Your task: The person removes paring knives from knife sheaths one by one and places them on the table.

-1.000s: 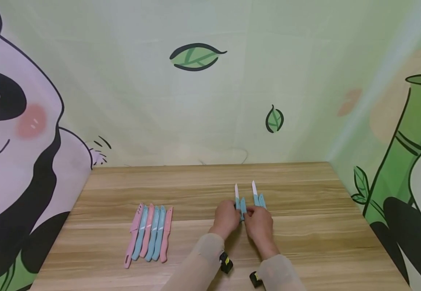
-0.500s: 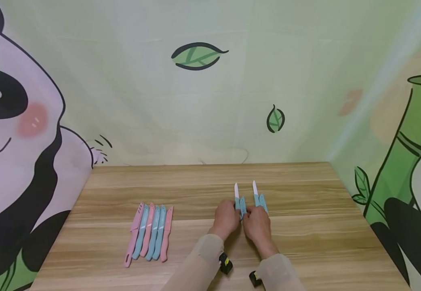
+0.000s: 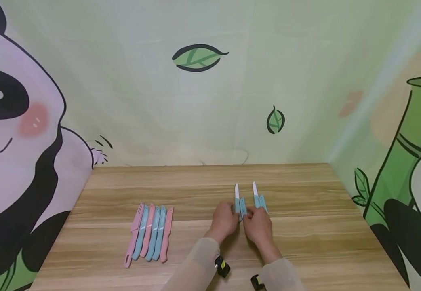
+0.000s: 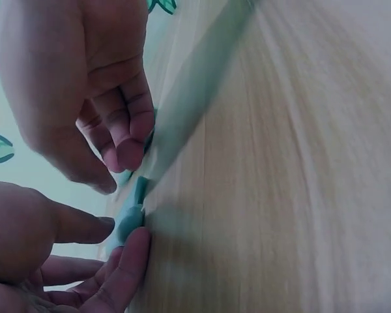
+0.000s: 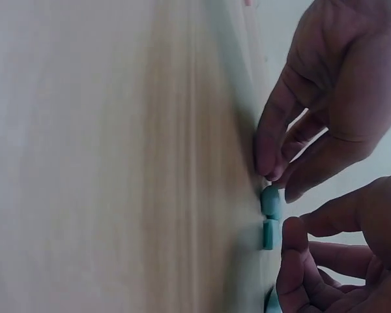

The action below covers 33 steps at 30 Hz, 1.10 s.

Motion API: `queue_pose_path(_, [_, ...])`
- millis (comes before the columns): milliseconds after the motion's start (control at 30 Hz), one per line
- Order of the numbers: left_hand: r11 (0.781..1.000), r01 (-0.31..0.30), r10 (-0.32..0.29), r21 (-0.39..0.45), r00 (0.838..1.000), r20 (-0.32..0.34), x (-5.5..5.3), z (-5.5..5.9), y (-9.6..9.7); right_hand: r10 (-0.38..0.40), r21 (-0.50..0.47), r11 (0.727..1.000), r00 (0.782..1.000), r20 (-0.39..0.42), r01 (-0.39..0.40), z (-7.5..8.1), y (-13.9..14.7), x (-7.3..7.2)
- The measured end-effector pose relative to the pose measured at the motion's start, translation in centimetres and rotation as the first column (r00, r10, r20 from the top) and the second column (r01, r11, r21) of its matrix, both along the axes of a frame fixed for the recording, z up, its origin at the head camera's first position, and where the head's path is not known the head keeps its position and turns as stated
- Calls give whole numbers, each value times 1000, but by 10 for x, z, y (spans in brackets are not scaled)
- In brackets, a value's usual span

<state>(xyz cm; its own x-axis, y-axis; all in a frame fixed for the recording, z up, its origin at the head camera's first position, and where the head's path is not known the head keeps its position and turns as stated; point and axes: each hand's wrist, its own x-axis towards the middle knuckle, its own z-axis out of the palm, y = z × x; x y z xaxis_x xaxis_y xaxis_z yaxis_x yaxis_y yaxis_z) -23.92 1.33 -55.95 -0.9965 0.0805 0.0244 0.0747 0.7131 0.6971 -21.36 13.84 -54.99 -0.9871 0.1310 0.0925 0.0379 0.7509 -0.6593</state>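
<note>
Blue-handled knife (image 3: 237,203), blade bare, right of centre, tip toward top of frame. Matching sheath (image 3: 243,205), alongside. Left hand (image 3: 224,220): thumb and finger bent about the handle's end; grip or mere touch, cannot tell. Right hand (image 3: 258,224): fingers loosely bent beside the sheath, apparently holding nothing. Second bare knife (image 3: 255,194) and its cover (image 3: 263,201), farther right. Six sheathed knives (image 3: 154,232), lower left. Likely faults: cut, should fingers slip onto the blade; second pair skewed, should right knuckles nudge it.
</note>
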Motion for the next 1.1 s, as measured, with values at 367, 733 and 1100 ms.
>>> queue_pose_path(367, [994,77,-72,76,995,-62,21,7,-16,15,-100,995,1000,1,-15,6,-10,15])
queue_pose_path(733, [986,31,-23,164,998,-50,46,11,-41,65,-225,973,998,26,-58,6,-27,28])
queue_pose_path(1100, [988,-19,24,153,999,-32,80,12,-72,247,-547,822,965,90,-159,1,-49,43])
